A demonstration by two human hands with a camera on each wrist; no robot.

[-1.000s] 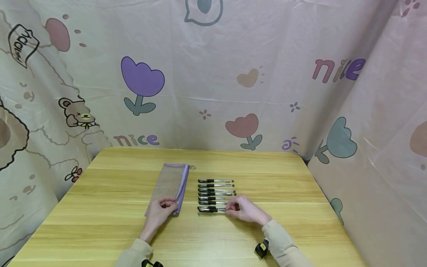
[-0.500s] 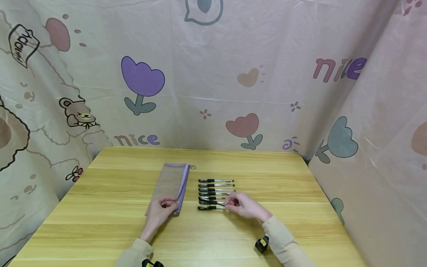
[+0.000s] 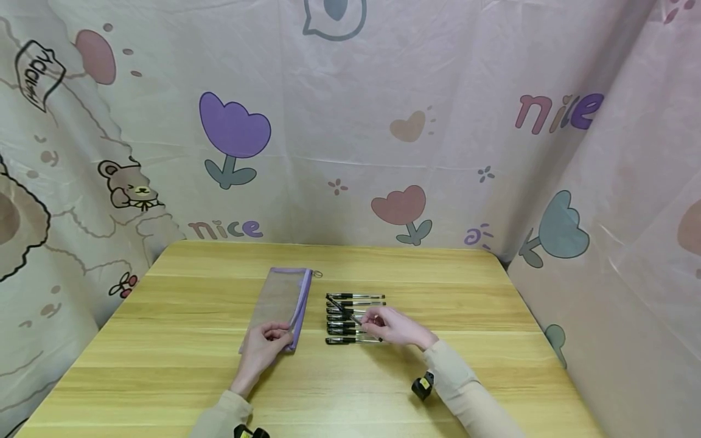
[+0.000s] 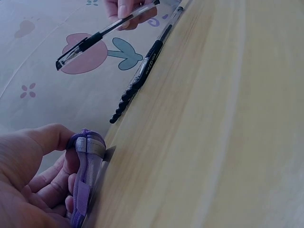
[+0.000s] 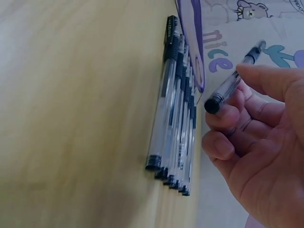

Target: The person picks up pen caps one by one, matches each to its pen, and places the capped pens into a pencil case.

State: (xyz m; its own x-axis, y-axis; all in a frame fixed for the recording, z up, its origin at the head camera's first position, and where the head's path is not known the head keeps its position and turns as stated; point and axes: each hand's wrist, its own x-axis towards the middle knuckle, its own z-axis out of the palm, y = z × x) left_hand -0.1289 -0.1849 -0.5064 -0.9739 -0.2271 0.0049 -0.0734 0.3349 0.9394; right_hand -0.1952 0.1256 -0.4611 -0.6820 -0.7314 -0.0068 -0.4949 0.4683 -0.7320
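Note:
A flat, see-through zip pouch point(image 3: 277, 298) with purple edging lies left of a row of pens. My left hand point(image 3: 261, 348) grips the near end of its zip side; in the left wrist view the purple zip edge point(image 4: 83, 190) sits between thumb and curled fingers. Between the thumb and fingers of my right hand point(image 3: 400, 327) is a capped gel pen point(image 4: 92, 40), clear-barrelled with a black grip. It is lifted and slants above the row, cap end toward the pouch. Several matching pens point(image 5: 164, 104) lie side by side on the table.
The wooden table point(image 3: 350, 389) has patterned curtains point(image 3: 350, 134) along its back and sides. A small ring pull point(image 3: 317, 274) sticks out at the pouch's far corner. A black wrist camera point(image 3: 423, 386) sits by the right sleeve.
My right hand has picked up a pen from the near part of the row and raised it, moving slightly away and left. The left hand and pouch have stayed put.

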